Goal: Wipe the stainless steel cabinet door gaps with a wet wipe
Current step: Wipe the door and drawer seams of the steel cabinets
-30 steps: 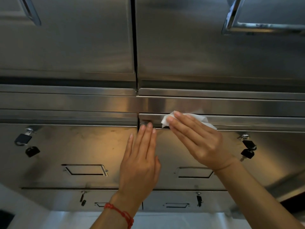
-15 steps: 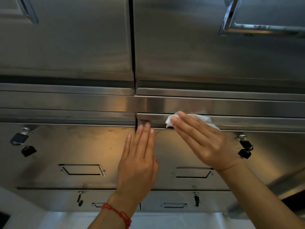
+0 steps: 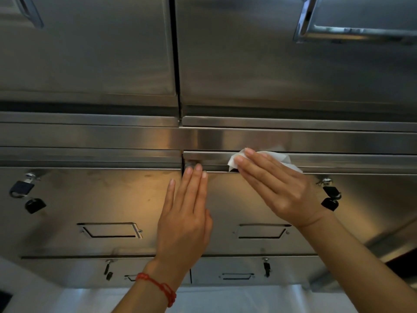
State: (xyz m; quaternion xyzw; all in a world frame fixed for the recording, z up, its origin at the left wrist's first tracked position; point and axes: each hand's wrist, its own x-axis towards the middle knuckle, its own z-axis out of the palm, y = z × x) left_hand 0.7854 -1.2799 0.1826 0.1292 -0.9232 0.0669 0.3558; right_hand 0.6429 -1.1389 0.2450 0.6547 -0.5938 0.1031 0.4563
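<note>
A stainless steel cabinet fills the view, with two lower doors meeting at a dark vertical gap. My right hand presses a white wet wipe with straight fingers against the top edge of the right lower door, along the horizontal gap under the cross rail. Part of the wipe is hidden under my fingers. My left hand lies flat on the right door's face beside the vertical gap, fingers straight and holding nothing. A red string bracelet circles my left wrist.
Black keys hang from locks at the left and right of the lower doors. Recessed handles sit in each door. Two large upper doors with a dark vertical gap rise above. Smaller doors with keys lie below.
My right hand has slid the wipe a little to the right along the door's top edge. My left hand has stayed flat near the vertical gap.
</note>
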